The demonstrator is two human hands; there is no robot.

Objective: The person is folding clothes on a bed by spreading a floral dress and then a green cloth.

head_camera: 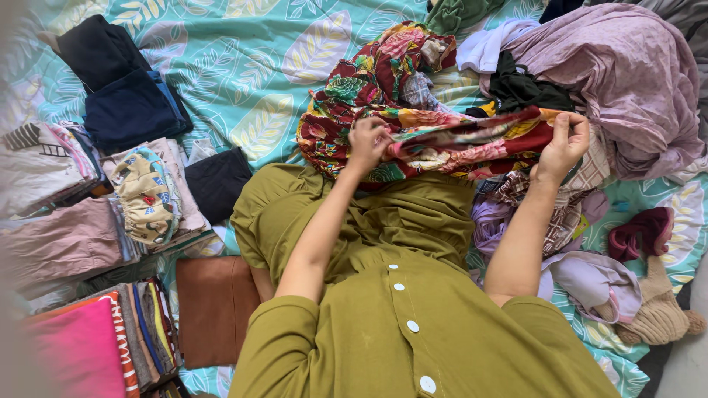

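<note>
— Spread under everything: a teal bedsheet (pixel 243 66) with big leaf shapes. Seen from the head camera, looking down.

— And in the middle of the frame?

— A red flowered cloth (pixel 435 136), bunched up and stretched between two hands. Left hand (pixel 367 144) closed tight on the cloth near its left end. Right hand (pixel 564 144) pinching the top edge at the right end, fingers curled over it.

— Heavy?

— Probably not. Looks thin, soft and floppy, sagging between the hands. Likely to slip and fold by itself, so best held at the edges or corners, like now.

— Around it?

— Upper right: a big purple cloth (pixel 627 74) in a messy heap, with a black piece (pixel 520 88) beside it. Lower right: a dark red sock (pixel 641 232) and a tan knitted thing (pixel 660 313). Left side: neat folded stacks (pixel 66 214), a dark blue pile (pixel 129 110) at upper left, a pink folded piece (pixel 77 354) at lower left, a brown folded piece (pixel 214 309) near the knee.

— And at the bottom?

— Olive green dress (pixel 391 295) with white buttons, on the lap, just under the flowered cloth.
</note>
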